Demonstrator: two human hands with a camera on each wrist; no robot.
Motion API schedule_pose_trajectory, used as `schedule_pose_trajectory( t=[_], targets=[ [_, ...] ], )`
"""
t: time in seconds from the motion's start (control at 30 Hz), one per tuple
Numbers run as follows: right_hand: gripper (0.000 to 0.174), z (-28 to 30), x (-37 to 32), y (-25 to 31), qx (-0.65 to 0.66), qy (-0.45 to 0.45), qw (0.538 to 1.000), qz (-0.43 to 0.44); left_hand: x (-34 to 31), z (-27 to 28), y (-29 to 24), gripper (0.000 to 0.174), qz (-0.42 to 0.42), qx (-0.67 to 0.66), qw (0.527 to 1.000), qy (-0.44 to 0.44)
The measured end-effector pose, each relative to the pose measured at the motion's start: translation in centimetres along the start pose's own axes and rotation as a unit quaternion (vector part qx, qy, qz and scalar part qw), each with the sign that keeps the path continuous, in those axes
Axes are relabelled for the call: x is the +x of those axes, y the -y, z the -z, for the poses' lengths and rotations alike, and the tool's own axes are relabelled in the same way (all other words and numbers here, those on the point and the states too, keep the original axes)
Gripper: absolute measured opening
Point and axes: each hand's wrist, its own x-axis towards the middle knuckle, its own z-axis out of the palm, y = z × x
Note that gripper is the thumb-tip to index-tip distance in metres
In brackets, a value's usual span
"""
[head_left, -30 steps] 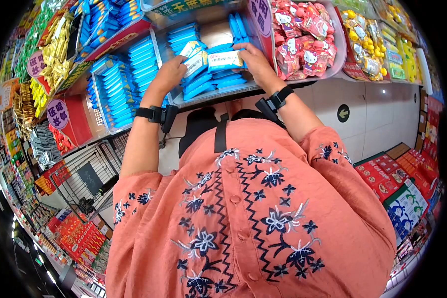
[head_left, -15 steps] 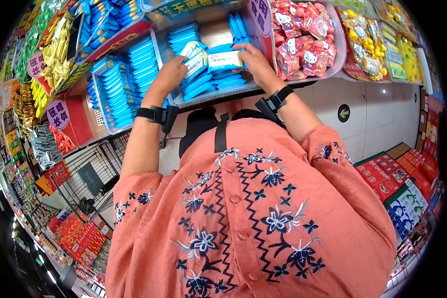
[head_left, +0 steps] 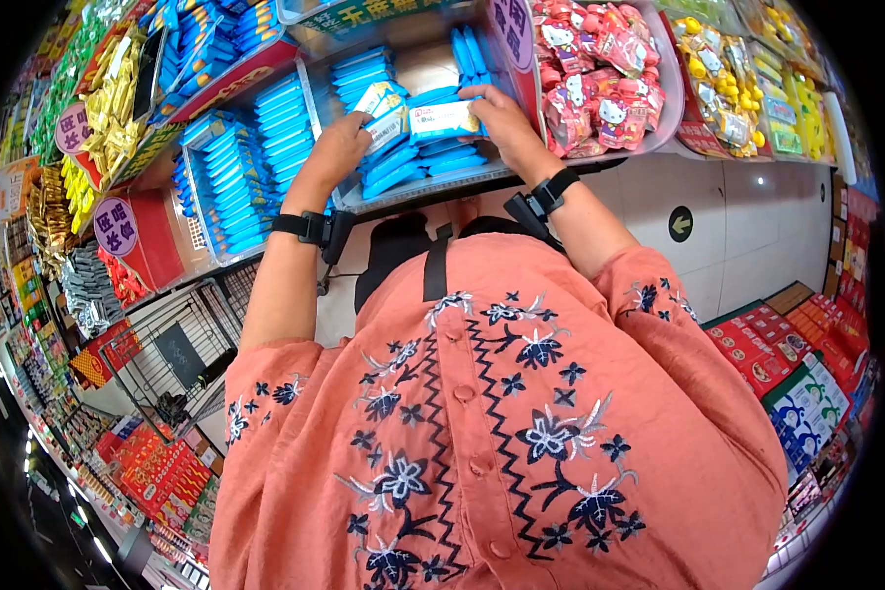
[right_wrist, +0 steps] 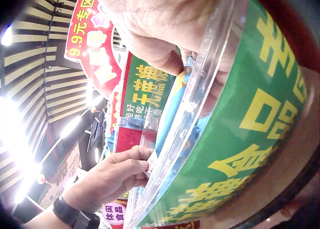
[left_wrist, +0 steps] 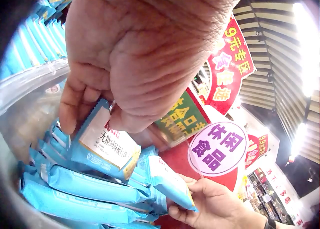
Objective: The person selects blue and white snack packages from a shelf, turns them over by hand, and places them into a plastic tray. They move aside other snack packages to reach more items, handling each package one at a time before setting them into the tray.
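I see left hand pinching flat blue-and-white plastic packet; right hand beside it grips second blue packet.

Salmon-pink blouse fills the view, short-sleeved and loose; navy and white embroidered flowers are scattered all over it; a navy zigzag runs down either side of the button row, the buttons in matching pink; a black strap drops from the neckline; a black band with a small black mount sits behind the left hand; the same behind the right hand.
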Motion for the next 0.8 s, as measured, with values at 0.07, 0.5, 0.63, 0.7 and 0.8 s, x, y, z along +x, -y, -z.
schedule_pose_trajectory(
  t=[0.07,0.5,0.63,0.7,0.8],
  targets=[
    [0.03,0.0,-0.1,0.2,0.003,0.0,1.0,-0.008,0.1,-0.3,0.6,0.038,-0.014,-0.005,1.0,-0.002],
    [0.031,0.1,-0.1,-0.1,0.003,0.011,1.0,-0.001,0.0,-0.8,0.7,0.034,-0.015,0.015,1.0,-0.002],
    [0.031,0.1,-0.2,0.1,0.0,0.013,1.0,-0.002,0.0,-0.9,0.8,0.033,-0.017,0.017,1.0,-0.004],
    [0.032,0.1,-0.3,0.2,-0.004,0.013,1.0,-0.005,0.0,-1.0,0.9,0.033,-0.027,0.032,0.999,-0.009],
    [0.032,0.3,-0.1,0.0,-0.007,0.016,1.0,-0.005,-0.3,-1.3,1.1,0.032,-0.058,0.07,0.996,-0.023]
  ],
)
